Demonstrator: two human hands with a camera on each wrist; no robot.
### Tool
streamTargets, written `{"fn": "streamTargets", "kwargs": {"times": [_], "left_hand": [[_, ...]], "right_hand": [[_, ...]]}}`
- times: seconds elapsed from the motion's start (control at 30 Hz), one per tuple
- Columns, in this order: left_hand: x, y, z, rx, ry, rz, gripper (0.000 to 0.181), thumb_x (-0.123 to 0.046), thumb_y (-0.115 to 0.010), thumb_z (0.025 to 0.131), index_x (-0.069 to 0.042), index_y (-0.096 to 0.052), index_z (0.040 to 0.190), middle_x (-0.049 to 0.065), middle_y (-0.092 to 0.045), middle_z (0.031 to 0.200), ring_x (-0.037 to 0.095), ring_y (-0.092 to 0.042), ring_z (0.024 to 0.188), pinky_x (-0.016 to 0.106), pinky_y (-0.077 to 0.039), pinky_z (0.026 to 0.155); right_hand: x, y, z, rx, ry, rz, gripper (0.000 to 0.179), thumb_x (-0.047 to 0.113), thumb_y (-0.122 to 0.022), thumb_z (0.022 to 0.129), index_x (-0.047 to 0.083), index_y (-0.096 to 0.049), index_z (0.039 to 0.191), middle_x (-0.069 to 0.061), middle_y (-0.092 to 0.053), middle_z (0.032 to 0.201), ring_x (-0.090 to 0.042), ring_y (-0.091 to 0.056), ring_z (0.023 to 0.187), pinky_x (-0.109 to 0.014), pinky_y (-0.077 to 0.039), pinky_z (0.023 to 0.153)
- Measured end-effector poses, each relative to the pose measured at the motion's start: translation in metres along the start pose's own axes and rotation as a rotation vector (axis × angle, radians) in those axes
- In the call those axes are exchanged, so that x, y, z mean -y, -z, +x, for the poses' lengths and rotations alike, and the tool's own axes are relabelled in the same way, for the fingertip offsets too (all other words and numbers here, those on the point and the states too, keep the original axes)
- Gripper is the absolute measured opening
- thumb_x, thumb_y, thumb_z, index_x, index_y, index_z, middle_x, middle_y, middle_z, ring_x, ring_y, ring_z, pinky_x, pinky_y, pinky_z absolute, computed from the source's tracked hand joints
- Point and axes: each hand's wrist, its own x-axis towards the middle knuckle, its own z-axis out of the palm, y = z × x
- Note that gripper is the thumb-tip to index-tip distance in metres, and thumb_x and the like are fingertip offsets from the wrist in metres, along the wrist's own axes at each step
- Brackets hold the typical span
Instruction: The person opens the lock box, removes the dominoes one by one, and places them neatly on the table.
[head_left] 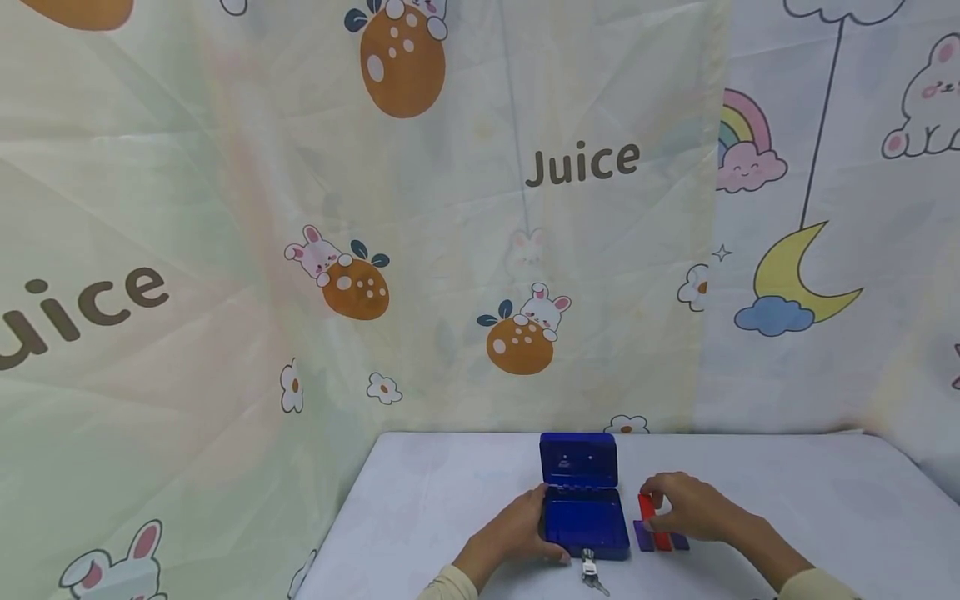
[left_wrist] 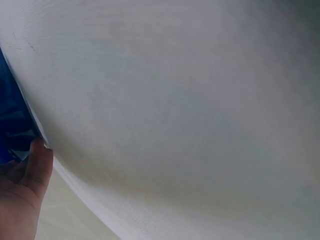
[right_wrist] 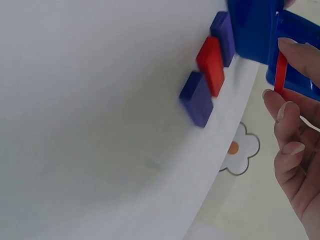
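Note:
A blue metal cash box [head_left: 585, 521] stands on the table with its lid [head_left: 578, 460] raised at the back. My left hand [head_left: 517, 529] holds its left side, thumb at the front corner and fingers further back; the left wrist view shows only part of this hand [left_wrist: 27, 187] beside the blue box [left_wrist: 15, 110]. Between the thumb and fingers of my right hand [head_left: 693, 506] is a thin red block [right_wrist: 281, 74], pinched above the table. Below that hand, another red block [right_wrist: 210, 65] lies between two purple blocks [right_wrist: 197, 98], all in a row right of the box.
A key set [head_left: 591, 573] hangs from the lock at the box's front. The white table [head_left: 810, 492] reaches back to a printed cloth backdrop [head_left: 450, 208] with bunnies, oranges and lettering. More cloth hangs at the left and right.

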Motion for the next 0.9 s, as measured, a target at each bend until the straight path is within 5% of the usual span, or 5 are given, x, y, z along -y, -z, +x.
{"fn": "streamTargets", "kwargs": {"times": [0.9], "left_hand": [[0.003, -0.002, 0.001, 0.006, 0.002, -0.002, 0.111, -0.065, -0.079, 0.055, -0.028, -0.026, 0.146, -0.005, -0.050, 0.134, 0.011, -0.050, 0.119, 0.040, -0.042, 0.102]], "right_hand": [[-0.054, 0.003, -0.013, 0.027, -0.027, 0.036, 0.042, 0.028, -0.084, 0.067, 0.010, -0.066, 0.102, 0.004, -0.057, 0.082, -0.015, -0.052, 0.078, -0.038, -0.051, 0.075]]}}
